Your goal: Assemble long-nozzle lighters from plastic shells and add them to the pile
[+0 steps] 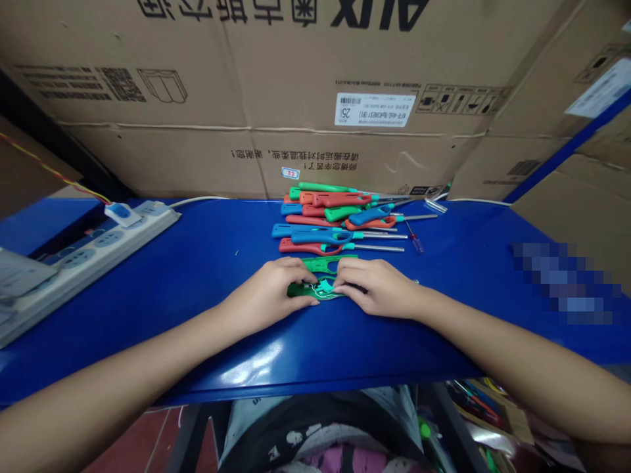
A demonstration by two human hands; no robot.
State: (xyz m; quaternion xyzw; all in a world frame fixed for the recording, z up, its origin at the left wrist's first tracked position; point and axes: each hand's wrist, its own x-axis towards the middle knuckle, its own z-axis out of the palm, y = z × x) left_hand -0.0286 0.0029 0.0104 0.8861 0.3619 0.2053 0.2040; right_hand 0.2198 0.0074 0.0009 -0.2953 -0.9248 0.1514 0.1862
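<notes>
An opened green gas lighter lies on the blue tabletop, its inside facing up. In it a teal trigger piece and a thin white wire show. My left hand grips the lighter's left end between thumb and fingers. At the teal piece's right side, my right hand is closed on the lighter, and its fingers cover most of that end. Just beyond the fingers rests a separate green shell half, partly behind both hands.
Several red, blue and green lighters are piled behind my hands, beside a small screwdriver. A white power strip runs along the left. Large cardboard walls the back. The table's front edge is near my body.
</notes>
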